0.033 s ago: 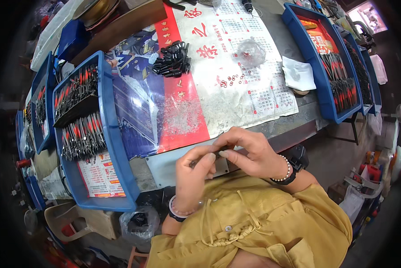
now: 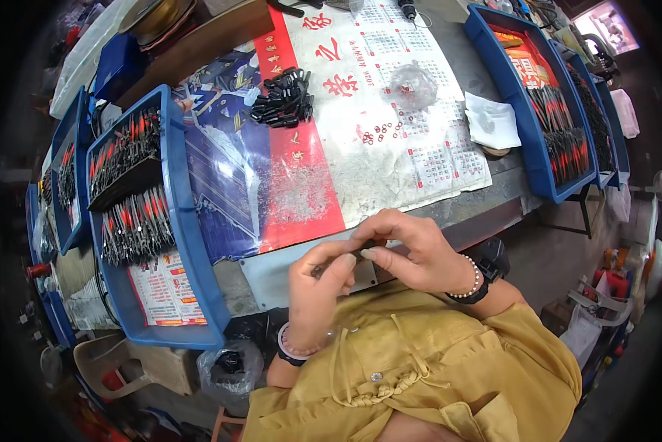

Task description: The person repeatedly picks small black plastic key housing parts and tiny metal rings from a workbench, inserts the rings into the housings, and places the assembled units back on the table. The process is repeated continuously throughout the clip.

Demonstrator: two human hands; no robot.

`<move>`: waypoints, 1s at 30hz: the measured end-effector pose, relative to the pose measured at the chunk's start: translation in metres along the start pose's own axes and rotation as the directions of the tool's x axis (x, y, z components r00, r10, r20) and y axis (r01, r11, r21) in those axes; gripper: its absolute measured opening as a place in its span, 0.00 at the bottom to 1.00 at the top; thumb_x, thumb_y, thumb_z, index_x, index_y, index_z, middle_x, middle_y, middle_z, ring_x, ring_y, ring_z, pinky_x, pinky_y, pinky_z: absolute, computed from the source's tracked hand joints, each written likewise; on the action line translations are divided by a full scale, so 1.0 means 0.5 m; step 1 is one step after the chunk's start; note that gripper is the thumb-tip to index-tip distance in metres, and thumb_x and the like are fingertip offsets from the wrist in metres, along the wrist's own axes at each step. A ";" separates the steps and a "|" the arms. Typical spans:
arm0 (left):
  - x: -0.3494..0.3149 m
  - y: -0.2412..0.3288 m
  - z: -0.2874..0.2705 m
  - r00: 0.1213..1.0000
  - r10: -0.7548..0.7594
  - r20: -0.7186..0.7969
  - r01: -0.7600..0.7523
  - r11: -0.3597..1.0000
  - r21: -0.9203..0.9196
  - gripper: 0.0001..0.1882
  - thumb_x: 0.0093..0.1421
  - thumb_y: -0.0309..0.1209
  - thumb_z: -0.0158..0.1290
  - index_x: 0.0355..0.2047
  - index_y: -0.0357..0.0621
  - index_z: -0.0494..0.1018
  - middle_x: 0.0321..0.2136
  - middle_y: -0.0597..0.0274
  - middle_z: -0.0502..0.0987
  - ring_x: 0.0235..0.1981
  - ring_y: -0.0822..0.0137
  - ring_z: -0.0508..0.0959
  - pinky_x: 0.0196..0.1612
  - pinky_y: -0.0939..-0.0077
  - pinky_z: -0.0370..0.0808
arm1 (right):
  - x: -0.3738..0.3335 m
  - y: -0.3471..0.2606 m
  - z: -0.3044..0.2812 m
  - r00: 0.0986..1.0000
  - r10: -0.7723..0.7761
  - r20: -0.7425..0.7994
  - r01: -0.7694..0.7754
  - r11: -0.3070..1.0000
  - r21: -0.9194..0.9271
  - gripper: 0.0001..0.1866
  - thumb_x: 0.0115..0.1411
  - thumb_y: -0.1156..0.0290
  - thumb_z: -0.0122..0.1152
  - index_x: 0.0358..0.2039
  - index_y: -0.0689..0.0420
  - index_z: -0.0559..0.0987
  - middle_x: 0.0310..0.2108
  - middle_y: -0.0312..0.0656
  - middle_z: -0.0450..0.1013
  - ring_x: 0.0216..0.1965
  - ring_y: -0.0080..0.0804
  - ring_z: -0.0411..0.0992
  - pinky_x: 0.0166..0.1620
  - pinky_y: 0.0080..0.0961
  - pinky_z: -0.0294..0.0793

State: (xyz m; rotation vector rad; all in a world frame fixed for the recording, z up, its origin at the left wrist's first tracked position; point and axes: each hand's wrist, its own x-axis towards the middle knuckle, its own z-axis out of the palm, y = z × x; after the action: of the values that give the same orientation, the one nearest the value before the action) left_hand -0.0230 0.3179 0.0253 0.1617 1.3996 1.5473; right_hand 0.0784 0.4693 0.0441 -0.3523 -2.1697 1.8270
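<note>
My left hand point(image 2: 318, 283) and my right hand point(image 2: 413, 249) meet in front of my body, just past the near edge of the worktable. Thumb and forefinger of each are pinched together, fingertips touching. Between them shows a bit of something small and dark point(image 2: 359, 255), mostly hidden by the fingers, so its kind cannot be made out. Farther off on the table lies a pile of short black cylindrical parts point(image 2: 283, 98). Small red rings point(image 2: 381, 133) are scattered to the right of it, near a crumpled clear plastic bag point(image 2: 413, 86).
Paper calendar sheets point(image 2: 390, 173) cover the tabletop. At the left, a blue tray point(image 2: 198, 272) holds rows of thin black and red tools; another blue tray point(image 2: 526, 110) stands at the right. A folded white cloth point(image 2: 492, 121) lies beside it. Below left is a wooden stool point(image 2: 150, 362).
</note>
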 end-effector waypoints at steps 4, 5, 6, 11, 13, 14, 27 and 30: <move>0.000 -0.006 0.002 0.999 0.007 0.033 -0.006 1.000 -0.012 0.08 0.60 0.25 0.52 0.39 0.36 0.75 0.23 0.69 0.74 0.21 0.83 0.68 0.24 0.89 0.65 | 0.009 0.005 -0.007 0.995 0.007 0.096 -0.003 0.999 -0.043 0.12 0.57 0.77 0.57 0.42 0.61 0.74 0.35 0.43 0.75 0.34 0.33 0.76 0.38 0.26 0.73; -0.001 -0.007 0.000 0.999 -0.001 0.050 0.004 0.999 -0.052 0.08 0.60 0.25 0.52 0.39 0.36 0.75 0.23 0.68 0.74 0.21 0.83 0.68 0.24 0.89 0.64 | 0.012 0.007 -0.014 0.993 0.033 0.117 -0.032 0.999 -0.010 0.12 0.57 0.76 0.58 0.42 0.61 0.74 0.35 0.43 0.75 0.33 0.31 0.75 0.38 0.26 0.73; -0.003 -0.007 -0.003 0.998 -0.008 0.067 0.014 0.996 -0.092 0.09 0.60 0.25 0.51 0.40 0.36 0.74 0.23 0.67 0.75 0.20 0.83 0.67 0.23 0.89 0.63 | 0.016 0.011 -0.026 0.989 0.058 0.139 -0.062 0.998 0.023 0.12 0.57 0.74 0.58 0.42 0.61 0.74 0.35 0.43 0.75 0.32 0.30 0.75 0.38 0.25 0.73; -0.008 -0.002 -0.019 0.997 0.010 0.070 0.006 0.972 -0.235 0.10 0.62 0.28 0.49 0.41 0.36 0.74 0.23 0.65 0.75 0.18 0.83 0.66 0.22 0.89 0.60 | 0.111 0.099 -0.095 0.966 -0.049 -0.255 -0.111 0.812 -0.574 0.08 0.54 0.70 0.61 0.33 0.61 0.78 0.29 0.44 0.73 0.28 0.37 0.73 0.33 0.29 0.72; -0.010 -0.001 -0.025 0.998 0.008 0.056 0.006 0.971 -0.237 0.12 0.61 0.31 0.51 0.40 0.34 0.73 0.22 0.62 0.74 0.18 0.80 0.66 0.21 0.88 0.62 | 0.127 0.132 -0.096 0.962 -0.088 -0.260 -0.125 0.703 -0.700 0.06 0.54 0.72 0.60 0.30 0.61 0.77 0.26 0.45 0.71 0.27 0.40 0.71 0.32 0.33 0.70; -0.010 -0.001 -0.027 0.999 0.003 0.045 0.008 0.970 -0.241 0.13 0.61 0.32 0.53 0.40 0.33 0.72 0.22 0.60 0.74 0.18 0.78 0.66 0.21 0.87 0.62 | 0.133 0.145 -0.092 0.957 -0.102 -0.272 -0.133 0.679 -0.722 0.05 0.54 0.72 0.58 0.28 0.61 0.76 0.26 0.47 0.71 0.28 0.45 0.71 0.33 0.38 0.70; -0.006 -0.001 -0.034 0.996 0.082 0.018 -0.077 0.977 -0.197 0.11 0.61 0.25 0.48 0.44 0.37 0.66 0.25 0.52 0.76 0.17 0.78 0.66 0.22 0.85 0.63 | 0.146 0.117 -0.075 0.972 -0.114 -0.205 -0.075 0.678 -0.732 0.03 0.52 0.78 0.58 0.26 0.63 0.73 0.26 0.45 0.74 0.25 0.36 0.75 0.29 0.26 0.73; -0.003 -0.001 -0.029 0.994 0.112 0.013 -0.107 0.974 -0.201 0.11 0.61 0.25 0.48 0.44 0.37 0.65 0.24 0.52 0.76 0.17 0.78 0.66 0.22 0.85 0.63 | 0.109 0.069 -0.051 0.948 0.191 -0.255 -0.234 0.960 -0.150 0.04 0.51 0.80 0.60 0.26 0.63 0.73 0.21 0.37 0.72 0.23 0.23 0.73 0.27 0.22 0.71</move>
State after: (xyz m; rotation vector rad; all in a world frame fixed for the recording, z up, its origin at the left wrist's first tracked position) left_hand -0.0315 0.3069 0.0212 0.1360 1.2242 1.7617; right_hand 0.0374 0.5183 0.0174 -0.8329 -2.1991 1.5953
